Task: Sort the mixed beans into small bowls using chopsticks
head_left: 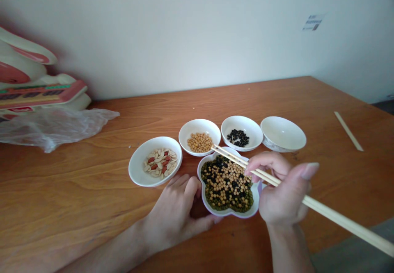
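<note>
My right hand point(285, 191) is closed around a pair of wooden chopsticks point(338, 219). Their tips reach the near right rim of a white bowl point(184, 135) of soybeans point(199, 142); I cannot make out whether a bean is between them. Below the chopsticks stands a flower-shaped bowl point(226, 212) with mixed soybeans, black beans and green mung beans point(229, 183). My left hand point(175, 213) grips its lower left edge, with the thumb along the front and the fingers curled at the side.
A white bowl point(135, 168) of peanuts stands at left. Right of the soybeans are a bowl point(256, 142) of black beans point(238, 138) and an empty white bowl point(283, 133). A light stick point(348, 130) lies far right. A plastic bag point(67, 125) and rabbit-shaped toy keyboard point(40, 92) sit at left.
</note>
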Tool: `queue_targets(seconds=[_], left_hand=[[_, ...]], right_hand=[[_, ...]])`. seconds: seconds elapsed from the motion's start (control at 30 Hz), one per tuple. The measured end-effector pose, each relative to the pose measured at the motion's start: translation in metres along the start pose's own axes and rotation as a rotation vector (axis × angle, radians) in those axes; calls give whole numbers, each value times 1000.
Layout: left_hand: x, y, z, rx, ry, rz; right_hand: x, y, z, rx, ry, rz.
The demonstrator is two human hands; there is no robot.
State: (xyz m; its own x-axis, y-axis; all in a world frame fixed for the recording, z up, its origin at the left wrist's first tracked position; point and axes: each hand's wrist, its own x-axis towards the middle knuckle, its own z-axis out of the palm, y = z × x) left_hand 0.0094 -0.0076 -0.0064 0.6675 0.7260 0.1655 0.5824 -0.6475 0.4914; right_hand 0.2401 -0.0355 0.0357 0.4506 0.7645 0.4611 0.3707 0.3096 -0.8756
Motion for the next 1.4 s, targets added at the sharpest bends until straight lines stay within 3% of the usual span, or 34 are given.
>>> queue_targets(seconds=[0.27,0.47,0.63,0.83,1.03,1.4], left_hand=[[0,0,0,5,18,5],[1,0,-1,12,17,14],[1,1,-1,12,9,5],[1,2,-2,8,8,0],[2,2,-3,6,3,9],[1,2,-2,0,-16,-7]], right_hand=[[-3,0,4,-12,-53,-13],[3,6,-10,17,-85,25],[4,12,-27,-27,-214,85],[2,14,-25,-73,-336,78],[4,8,-22,-187,-330,42],[5,5,-20,-161,-281,12]])
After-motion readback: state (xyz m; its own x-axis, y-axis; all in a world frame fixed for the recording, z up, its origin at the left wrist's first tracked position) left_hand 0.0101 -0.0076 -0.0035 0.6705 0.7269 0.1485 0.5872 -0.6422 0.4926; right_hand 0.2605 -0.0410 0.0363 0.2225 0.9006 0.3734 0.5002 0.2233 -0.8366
